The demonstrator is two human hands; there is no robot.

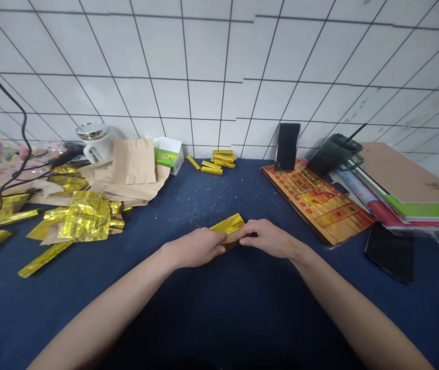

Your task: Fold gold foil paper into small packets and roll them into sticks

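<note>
Between my two hands is a folded strip of gold foil paper [227, 224], its paler inner side partly showing. My left hand [196, 247] presses on its left end, the fingers closed over the near edge. At the right end my right hand [266, 237] pinches the strip between thumb and fingers. Part of the strip lies hidden under my left fingers. Farther back, near the wall, several small gold folded pieces [223, 158] lie in a loose pile. Crinkled gold foil sheets [87, 216] are heaped to the left.
Brown paper sheets [133, 162], a white mug [101, 144] and a green-and-white box [168, 154] stand back left, with a black cable [22, 110]. At right are an upright phone [287, 146], an orange patterned box [321, 203], a dark mug [335, 154], stacked folders [412, 174] and a black tablet-like object [389, 253].
</note>
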